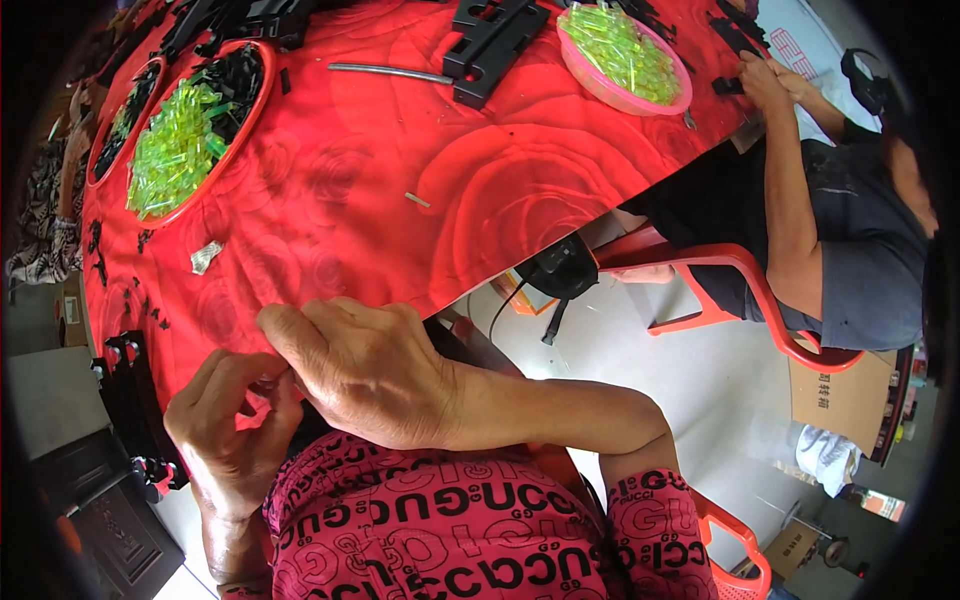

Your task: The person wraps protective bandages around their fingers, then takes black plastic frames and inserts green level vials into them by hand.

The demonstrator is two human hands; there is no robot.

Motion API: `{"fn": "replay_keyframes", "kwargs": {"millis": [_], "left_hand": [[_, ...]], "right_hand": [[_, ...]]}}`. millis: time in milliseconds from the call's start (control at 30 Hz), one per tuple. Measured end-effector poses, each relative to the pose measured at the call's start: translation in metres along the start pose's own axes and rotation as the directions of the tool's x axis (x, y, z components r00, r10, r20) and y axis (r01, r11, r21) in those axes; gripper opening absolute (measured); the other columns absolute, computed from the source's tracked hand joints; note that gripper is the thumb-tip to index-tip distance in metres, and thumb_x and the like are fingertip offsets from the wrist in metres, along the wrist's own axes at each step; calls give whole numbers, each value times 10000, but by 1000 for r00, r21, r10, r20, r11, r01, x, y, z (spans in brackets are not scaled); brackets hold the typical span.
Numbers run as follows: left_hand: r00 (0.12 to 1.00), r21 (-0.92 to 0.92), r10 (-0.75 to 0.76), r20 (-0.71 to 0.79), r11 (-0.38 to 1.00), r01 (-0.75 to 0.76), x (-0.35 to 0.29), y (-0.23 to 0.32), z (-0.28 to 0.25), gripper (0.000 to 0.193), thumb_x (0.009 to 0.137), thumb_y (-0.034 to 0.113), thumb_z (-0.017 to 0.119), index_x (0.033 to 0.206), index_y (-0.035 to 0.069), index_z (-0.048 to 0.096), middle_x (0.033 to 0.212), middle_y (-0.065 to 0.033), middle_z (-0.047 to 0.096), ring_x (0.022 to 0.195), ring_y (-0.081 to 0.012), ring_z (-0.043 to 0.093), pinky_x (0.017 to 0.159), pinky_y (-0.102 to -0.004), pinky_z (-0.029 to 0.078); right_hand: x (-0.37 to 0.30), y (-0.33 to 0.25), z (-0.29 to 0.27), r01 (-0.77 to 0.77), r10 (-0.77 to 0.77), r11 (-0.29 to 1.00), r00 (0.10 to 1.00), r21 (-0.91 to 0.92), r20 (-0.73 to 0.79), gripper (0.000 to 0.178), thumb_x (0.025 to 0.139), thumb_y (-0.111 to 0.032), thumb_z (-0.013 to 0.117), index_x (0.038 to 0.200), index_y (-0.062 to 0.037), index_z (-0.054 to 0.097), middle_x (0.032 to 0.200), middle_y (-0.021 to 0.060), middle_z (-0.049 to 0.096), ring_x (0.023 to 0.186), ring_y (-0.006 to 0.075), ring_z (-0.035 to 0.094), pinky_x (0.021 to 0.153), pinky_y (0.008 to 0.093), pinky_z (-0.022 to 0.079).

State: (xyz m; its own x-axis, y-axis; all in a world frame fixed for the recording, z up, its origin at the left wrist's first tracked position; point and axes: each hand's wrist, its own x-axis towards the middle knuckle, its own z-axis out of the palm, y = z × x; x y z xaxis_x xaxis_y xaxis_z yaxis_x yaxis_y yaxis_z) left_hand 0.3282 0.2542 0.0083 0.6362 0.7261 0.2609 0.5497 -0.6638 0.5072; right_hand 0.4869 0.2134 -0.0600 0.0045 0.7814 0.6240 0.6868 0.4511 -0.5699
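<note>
Two bare hands met at the near left, above the near edge of the table; the left hand [235, 410] curled its fingers toward the thumb in a loop, and the right hand [370, 370] bent over it, its back turned up and its fingertips hidden. Both grips were narrow, but whether anything sat between the fingers could not be told.

The nearest loose thing was a crumpled whitish scrap [206, 257], lying on the red rose-patterned tablecloth [370, 240] just beyond the hands. Small black bits [140, 290] were scattered left of it, and a black rack [135, 400] stood at the left edge.

At the far left, a red basket [262, 112] held clear yellow-green pieces [175, 150] and black ones [235, 75]. A metal rod [385, 73] touched a black plastic part [490, 50] at the far middle, and a pink basket [645, 104] of more yellow-green pieces stood right of that. At the far right, a co-worker's hands [770, 82] were at a black piece [730, 86] near the table's edge.
</note>
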Motion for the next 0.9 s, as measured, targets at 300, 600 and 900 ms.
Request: {"fn": "replay_keyframes", "kwargs": {"millis": [300,600,900], "left_hand": [[994,-90,102,-35,990,-105,-12,-7,-3,144,822,13,762,865,28,626,686,-79,560,535,-240,608,478,-368,469],[974,-257,21,-226,963,-80,-26,-21,10,155,859,15,764,939,20,631,796,-83,621,591,-188,633,518,-315,495],[961,-485,-167,-221,874,40,-33,-30,19,172,870,-21,758,1039,-20,726,867,-95,710,637,-108,631,547,-260,488]], "right_hand": [[5,-4,-3,36,-40,995,998,92,45,442,776,-78,699,1186,-35,540,794,78,597,702,280,660,510,417,522],[21,-4,7,-176,123,922,978,346,170,308,913,-58,694,1207,-28,609,954,179,697,810,336,718,658,400,563],[19,-10,12,-445,335,730,895,519,296,274,1045,-179,611,1244,7,580,941,148,676,835,212,689,735,335,541]]}}
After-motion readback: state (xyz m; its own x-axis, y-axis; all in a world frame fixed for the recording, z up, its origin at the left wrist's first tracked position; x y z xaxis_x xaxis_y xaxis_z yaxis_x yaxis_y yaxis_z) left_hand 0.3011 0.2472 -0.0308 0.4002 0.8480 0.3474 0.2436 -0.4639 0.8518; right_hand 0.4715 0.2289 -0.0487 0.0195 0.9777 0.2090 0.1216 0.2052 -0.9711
